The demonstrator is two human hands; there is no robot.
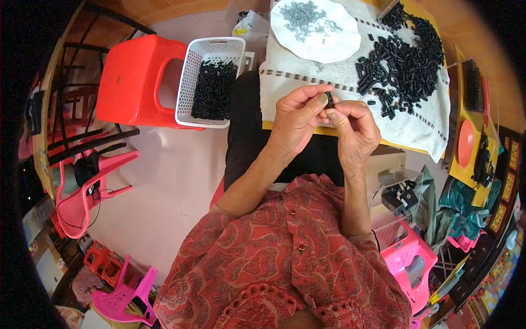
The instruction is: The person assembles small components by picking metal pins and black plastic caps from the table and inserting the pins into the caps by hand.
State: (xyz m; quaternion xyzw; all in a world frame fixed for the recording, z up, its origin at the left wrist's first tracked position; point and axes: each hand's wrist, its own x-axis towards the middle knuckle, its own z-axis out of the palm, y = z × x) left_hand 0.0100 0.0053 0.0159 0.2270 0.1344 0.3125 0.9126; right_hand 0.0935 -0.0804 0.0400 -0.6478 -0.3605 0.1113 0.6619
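Note:
My left hand pinches a small black cylindrical piece between thumb and fingers, just over the near edge of the table. Right beside it, my right hand has its thumb and forefinger pressed together against the lower end of the piece; whether they grip something separate is too small to tell. A loose black piece lies on the cloth next to my right fingers. Farther right spreads a large pile of similar black pieces. Beyond my hands, a white plate carries many tiny greyish, see-through parts.
A white cloth covers the table. To the left, a white plastic basket full of black pieces rests by a red stool. Pink chairs stand on the tiled floor at left; another pink seat is at lower right.

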